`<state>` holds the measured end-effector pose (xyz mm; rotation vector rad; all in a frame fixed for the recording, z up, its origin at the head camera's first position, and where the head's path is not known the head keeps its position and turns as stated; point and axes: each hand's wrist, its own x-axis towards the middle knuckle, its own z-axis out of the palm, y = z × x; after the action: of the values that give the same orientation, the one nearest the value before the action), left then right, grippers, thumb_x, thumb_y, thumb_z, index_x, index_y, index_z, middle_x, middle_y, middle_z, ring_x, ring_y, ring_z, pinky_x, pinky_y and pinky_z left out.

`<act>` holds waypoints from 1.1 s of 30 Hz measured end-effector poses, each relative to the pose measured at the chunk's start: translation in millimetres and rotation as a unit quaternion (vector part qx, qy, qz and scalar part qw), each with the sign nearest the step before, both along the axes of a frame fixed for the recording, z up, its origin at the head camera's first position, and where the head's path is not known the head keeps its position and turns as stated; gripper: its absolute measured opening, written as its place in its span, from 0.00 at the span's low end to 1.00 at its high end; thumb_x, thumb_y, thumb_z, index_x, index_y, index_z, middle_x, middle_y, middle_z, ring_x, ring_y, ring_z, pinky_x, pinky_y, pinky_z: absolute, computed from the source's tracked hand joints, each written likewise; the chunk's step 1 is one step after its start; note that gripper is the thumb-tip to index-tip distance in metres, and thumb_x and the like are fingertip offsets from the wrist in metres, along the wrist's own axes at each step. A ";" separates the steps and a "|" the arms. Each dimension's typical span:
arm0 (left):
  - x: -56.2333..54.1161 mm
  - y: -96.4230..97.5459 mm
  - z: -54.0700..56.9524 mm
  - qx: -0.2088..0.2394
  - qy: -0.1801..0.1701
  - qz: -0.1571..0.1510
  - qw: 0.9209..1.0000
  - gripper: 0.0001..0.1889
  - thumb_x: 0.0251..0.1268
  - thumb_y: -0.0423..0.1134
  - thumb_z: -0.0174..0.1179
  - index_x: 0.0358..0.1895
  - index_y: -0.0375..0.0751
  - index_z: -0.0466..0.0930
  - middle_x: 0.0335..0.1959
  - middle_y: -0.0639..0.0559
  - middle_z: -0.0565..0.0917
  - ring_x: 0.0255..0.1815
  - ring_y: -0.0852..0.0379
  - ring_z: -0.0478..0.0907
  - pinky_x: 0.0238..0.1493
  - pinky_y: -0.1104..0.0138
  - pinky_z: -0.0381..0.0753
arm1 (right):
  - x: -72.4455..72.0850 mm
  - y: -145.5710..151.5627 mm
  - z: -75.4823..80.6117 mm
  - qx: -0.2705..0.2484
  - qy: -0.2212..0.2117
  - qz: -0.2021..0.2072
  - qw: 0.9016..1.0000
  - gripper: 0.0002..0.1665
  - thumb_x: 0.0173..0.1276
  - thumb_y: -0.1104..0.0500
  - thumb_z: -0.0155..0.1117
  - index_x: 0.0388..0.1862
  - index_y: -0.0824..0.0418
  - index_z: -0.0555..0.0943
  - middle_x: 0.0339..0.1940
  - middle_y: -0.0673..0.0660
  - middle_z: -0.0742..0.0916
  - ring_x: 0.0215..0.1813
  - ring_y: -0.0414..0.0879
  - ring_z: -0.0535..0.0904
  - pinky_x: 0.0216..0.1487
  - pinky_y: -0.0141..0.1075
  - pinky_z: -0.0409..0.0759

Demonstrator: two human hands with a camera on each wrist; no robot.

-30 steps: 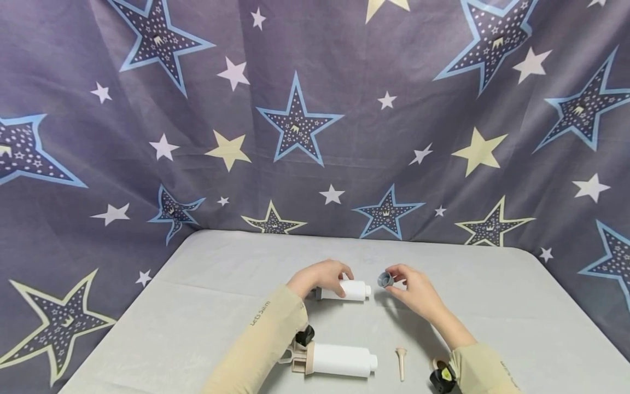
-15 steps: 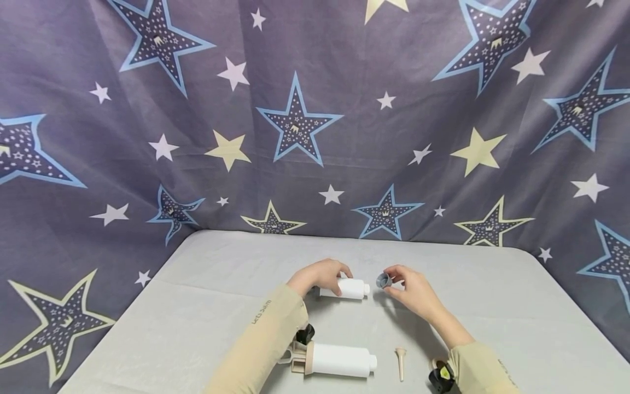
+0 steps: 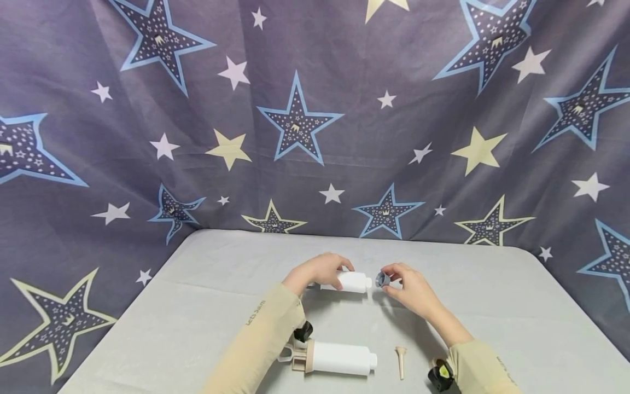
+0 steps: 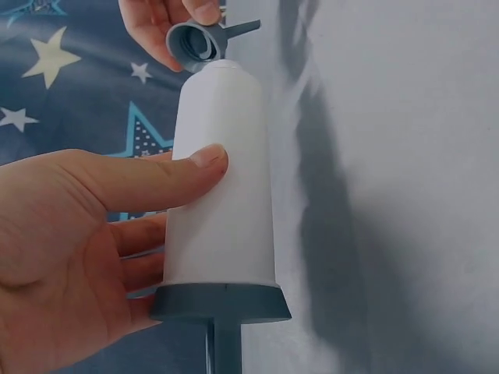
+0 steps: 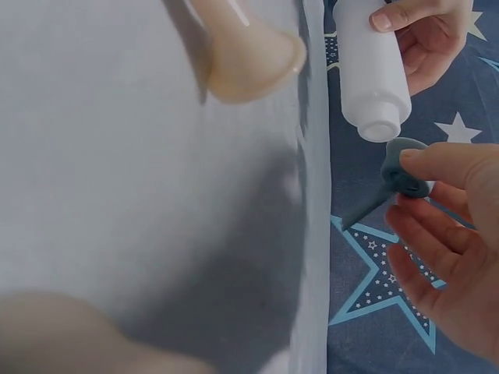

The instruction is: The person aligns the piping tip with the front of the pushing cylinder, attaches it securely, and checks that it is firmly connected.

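Observation:
My left hand [image 3: 320, 271] grips a white syringe-like barrel [image 4: 222, 234] with a grey collar [image 4: 222, 302] and grey plunger rod. The thumb lies along its side, the fingers behind. Its narrow open neck [image 5: 379, 128] points toward my right hand [image 3: 412, 287]. Between thumb and fingers the right hand pinches a grey nozzle [image 5: 404, 175] with a wide cup and a thin spout. The cup's mouth [image 4: 191, 47] faces the neck, with a small gap between them in the head view. The barrel is raised over the table, its shadow below.
Closer to me on the grey table [image 3: 197, 328] lies a second white barrel [image 3: 342, 359] with a beige collar and handle. To its right lies a beige nozzle [image 3: 401, 361], wide at one end. A star-patterned cloth [image 3: 344, 180] hangs behind the table.
My left hand has lifted the grey-collared barrel slightly and moved it right, nearer the nozzle. My right hand has shifted slightly left with the nozzle.

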<state>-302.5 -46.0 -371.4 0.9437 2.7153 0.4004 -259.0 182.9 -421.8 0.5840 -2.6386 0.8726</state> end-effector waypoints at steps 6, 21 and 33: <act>4.2 -6.9 4.6 0.016 0.036 -0.001 0.999 0.27 0.43 0.35 0.69 0.52 0.47 0.77 0.46 0.48 0.82 0.48 0.54 0.76 0.53 0.63 0.71 | 1.0 -2.2 5.2 -0.004 0.007 0.003 1.000 0.20 0.49 0.62 0.69 0.43 0.61 0.79 0.36 0.52 0.82 0.39 0.46 0.79 0.39 0.39 0.76; 20.0 -15.6 9.0 0.058 0.117 0.016 0.991 0.28 0.45 0.41 0.68 0.55 0.51 0.75 0.49 0.53 0.78 0.51 0.55 0.74 0.54 0.61 0.71 | 7.9 -9.2 16.6 0.007 0.056 0.023 0.998 0.20 0.49 0.63 0.70 0.43 0.59 0.79 0.36 0.51 0.83 0.39 0.45 0.80 0.39 0.38 0.76; 33.3 -18.4 13.5 0.087 0.147 0.006 0.985 0.27 0.45 0.40 0.68 0.55 0.51 0.75 0.47 0.53 0.78 0.47 0.56 0.75 0.48 0.62 0.75 | 14.2 -13.7 26.5 0.007 0.078 0.035 0.996 0.21 0.50 0.62 0.69 0.45 0.59 0.79 0.38 0.50 0.82 0.41 0.44 0.79 0.42 0.39 0.78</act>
<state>-269.2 -64.4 -357.9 1.1118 2.9917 0.5466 -244.8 169.1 -395.4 0.7207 -2.4980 0.7944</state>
